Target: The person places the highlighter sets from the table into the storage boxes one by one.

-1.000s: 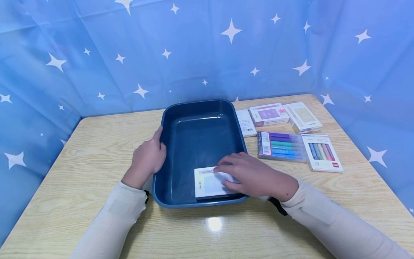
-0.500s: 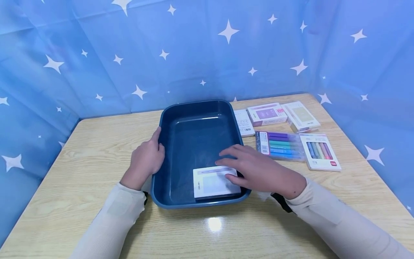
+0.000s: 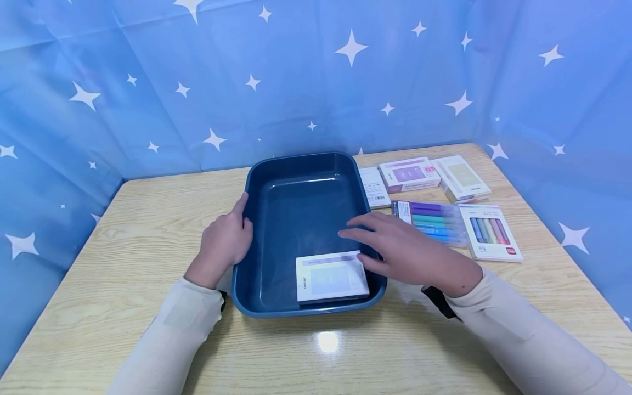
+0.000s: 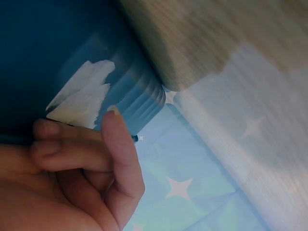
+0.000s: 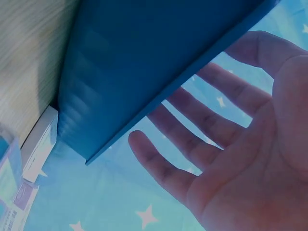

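Gripping a dark blue plastic tub [image 3: 296, 219] by its rim with left fingers [image 3: 239, 207], index straight. Hovering with right fingers [image 3: 361, 236] apart over the opposite side, thumb near a white carton [image 3: 328, 277] inside. Set beneath both on wood-grain worktop [image 3: 148, 230]; backed beyond by star-patterned blue curtain [image 3: 286, 49].

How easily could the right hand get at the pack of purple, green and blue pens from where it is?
Probably quite easily, yes: the right hand looks relaxed and holds nothing, and the pen pack lies close by on the table, outside the tray, with nothing visible on top.
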The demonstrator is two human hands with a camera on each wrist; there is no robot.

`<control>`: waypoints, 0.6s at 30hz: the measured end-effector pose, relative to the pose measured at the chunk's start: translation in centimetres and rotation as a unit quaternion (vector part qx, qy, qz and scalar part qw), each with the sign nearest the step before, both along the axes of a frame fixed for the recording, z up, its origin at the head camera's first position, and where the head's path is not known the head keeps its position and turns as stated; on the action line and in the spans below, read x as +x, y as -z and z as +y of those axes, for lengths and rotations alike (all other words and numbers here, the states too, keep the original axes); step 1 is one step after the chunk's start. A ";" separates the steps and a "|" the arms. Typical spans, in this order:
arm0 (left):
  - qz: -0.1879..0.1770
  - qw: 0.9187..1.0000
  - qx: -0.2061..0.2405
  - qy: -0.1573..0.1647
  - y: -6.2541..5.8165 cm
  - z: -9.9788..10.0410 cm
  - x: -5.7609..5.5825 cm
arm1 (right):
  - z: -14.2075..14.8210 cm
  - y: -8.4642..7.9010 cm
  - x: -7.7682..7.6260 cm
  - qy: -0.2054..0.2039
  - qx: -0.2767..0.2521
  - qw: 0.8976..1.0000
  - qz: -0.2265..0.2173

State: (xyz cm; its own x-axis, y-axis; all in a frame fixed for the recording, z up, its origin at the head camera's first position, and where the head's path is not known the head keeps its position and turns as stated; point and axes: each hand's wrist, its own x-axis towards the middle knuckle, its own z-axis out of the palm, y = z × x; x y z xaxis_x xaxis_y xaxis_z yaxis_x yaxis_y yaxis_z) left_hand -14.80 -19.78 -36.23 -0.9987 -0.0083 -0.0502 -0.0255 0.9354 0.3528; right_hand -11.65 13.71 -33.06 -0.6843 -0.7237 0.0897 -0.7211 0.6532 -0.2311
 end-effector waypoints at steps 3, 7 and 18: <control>0.001 1.000 -0.001 0.000 0.0 0.0 0.0 | 0.3 -0.1 -0.2 0.010 0.007 1.000 -0.002; 0.001 1.000 -0.003 0.001 0.0 -0.1 0.0 | 0.5 -0.2 -0.4 0.021 0.014 1.000 -0.002; -0.002 1.000 -0.002 0.004 0.1 -0.1 0.0 | 1.0 -0.2 -0.7 0.042 0.021 0.999 -0.023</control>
